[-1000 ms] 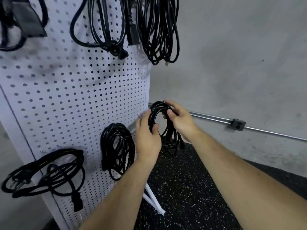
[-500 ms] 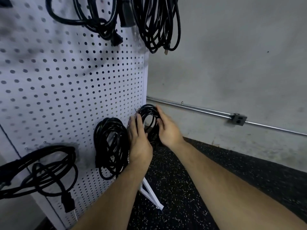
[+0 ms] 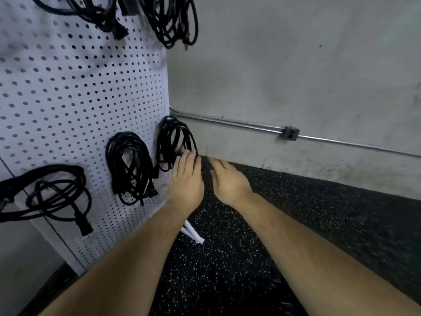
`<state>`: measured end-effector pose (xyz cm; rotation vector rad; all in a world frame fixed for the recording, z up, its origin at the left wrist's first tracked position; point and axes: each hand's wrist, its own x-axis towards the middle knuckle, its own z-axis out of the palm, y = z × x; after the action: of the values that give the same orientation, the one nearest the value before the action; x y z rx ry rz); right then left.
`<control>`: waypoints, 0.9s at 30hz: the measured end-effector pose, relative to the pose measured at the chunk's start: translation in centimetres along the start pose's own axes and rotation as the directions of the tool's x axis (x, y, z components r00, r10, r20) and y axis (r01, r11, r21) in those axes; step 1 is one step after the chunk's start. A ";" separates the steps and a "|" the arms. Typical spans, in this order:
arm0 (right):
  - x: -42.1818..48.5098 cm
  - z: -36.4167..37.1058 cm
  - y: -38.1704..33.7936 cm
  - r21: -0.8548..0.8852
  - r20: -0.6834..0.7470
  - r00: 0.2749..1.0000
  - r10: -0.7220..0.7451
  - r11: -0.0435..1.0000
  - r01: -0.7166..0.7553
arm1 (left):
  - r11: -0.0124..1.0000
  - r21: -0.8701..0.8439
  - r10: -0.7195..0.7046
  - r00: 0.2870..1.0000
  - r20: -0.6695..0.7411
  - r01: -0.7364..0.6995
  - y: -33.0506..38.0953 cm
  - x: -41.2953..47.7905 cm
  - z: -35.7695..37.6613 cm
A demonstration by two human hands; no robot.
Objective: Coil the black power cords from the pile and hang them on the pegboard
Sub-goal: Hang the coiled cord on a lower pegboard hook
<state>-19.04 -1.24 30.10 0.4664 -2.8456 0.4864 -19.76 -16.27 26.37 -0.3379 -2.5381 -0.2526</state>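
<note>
left hand: (image 3: 186, 179) open, fingers straight and together, tips against the lower strands of the coiled cord (image 3: 174, 142). No grip on it.
right hand: (image 3: 229, 182) open, fingers relaxed, holding nothing. Sits just right of my left hand, over the floor (image 3: 227, 258), apart from the cord.
coiled cord: hanging on the pegboard (image 3: 68, 92) at its right edge, lower row. I can't see the hook under the loops.
neighbours: middle coil (image 3: 129, 165) just left of it, same row; wide loose coil (image 3: 45, 192) further left with its plug hanging down; two more bundles (image 3: 170, 21) at the top of the board.
background: grey wall (image 3: 296, 65) with a metal conduit (image 3: 239, 124) and an outlet box (image 3: 290, 133).
change vs 1.0 s ago: then I held the coil in both hands, off the board edge.
change vs 0.5 s ago: then both hands were wrapped round it at the board. Now both grips are released, the coil hangs by itself, and my right hand has pulled clear.
</note>
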 end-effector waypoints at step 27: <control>-37.2 23.8 20.7 -0.104 0.699 0.474 0.536 0.732 -0.674 | 0.979 -0.169 0.181 0.112 0.977 -0.110 22.7 -27.8 25.5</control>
<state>4.58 18.98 -7.54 -0.5545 -3.6953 0.8593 -3.53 6.48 -7.66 -1.1187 -3.8239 0.0643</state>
